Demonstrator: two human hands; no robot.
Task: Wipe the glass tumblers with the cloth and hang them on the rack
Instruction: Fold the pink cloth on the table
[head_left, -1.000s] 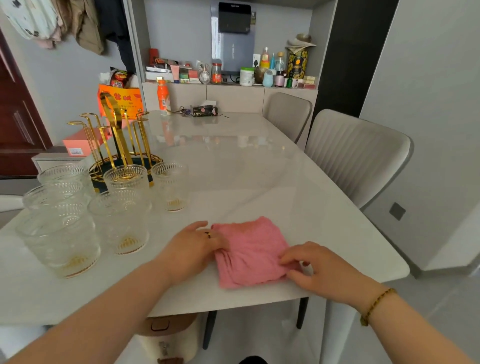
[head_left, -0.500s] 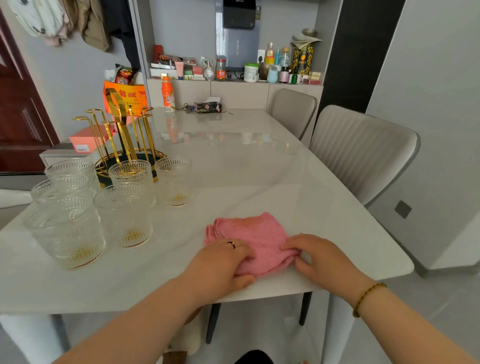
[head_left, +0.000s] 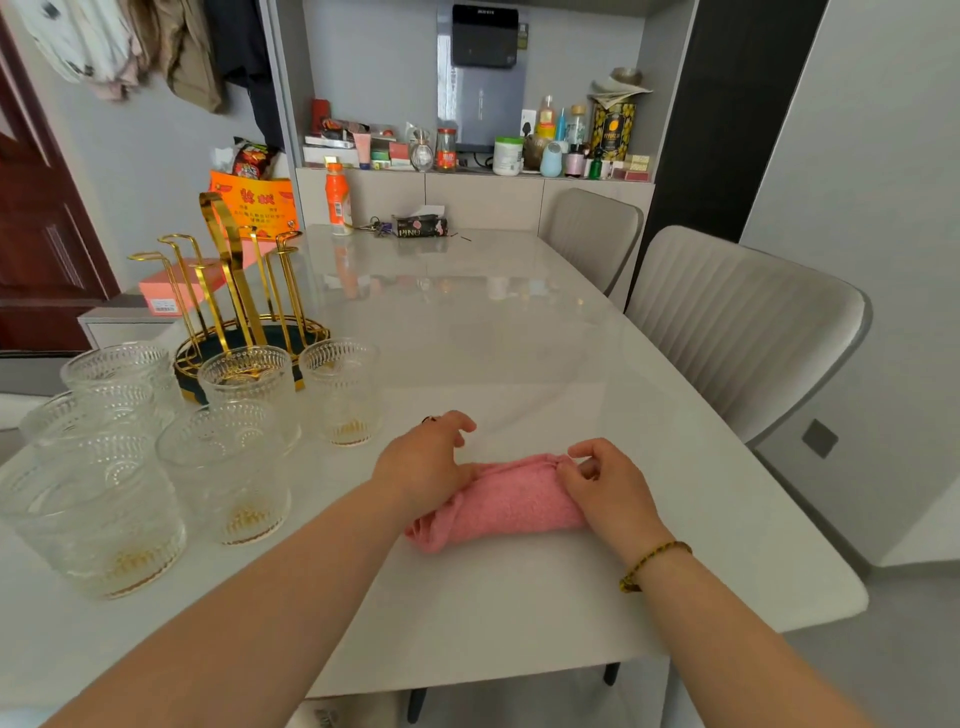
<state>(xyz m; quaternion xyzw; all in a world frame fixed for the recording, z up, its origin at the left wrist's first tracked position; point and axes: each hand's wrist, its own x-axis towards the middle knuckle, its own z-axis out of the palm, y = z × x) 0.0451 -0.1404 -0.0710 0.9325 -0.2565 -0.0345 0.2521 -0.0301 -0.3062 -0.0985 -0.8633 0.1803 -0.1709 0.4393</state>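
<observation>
Head view: six tumblers (head_left: 228, 478), one rack (head_left: 235, 291), one cloth (head_left: 509, 499); right hand (head_left: 605, 491) pinches it, left hand (head_left: 422, 467): grip unclear.

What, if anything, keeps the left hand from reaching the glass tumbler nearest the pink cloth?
Probably nothing, so likely yes. The left hand rests on the left end of the pink cloth, and only bare table lies between it and that glass tumbler, which stands upright at the group's right edge.

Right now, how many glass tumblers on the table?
6 tumblers, all standing left of the cloth: rightmost, one before the rack, front-middle, and three along the left edge. Overlap could hide another.
</observation>
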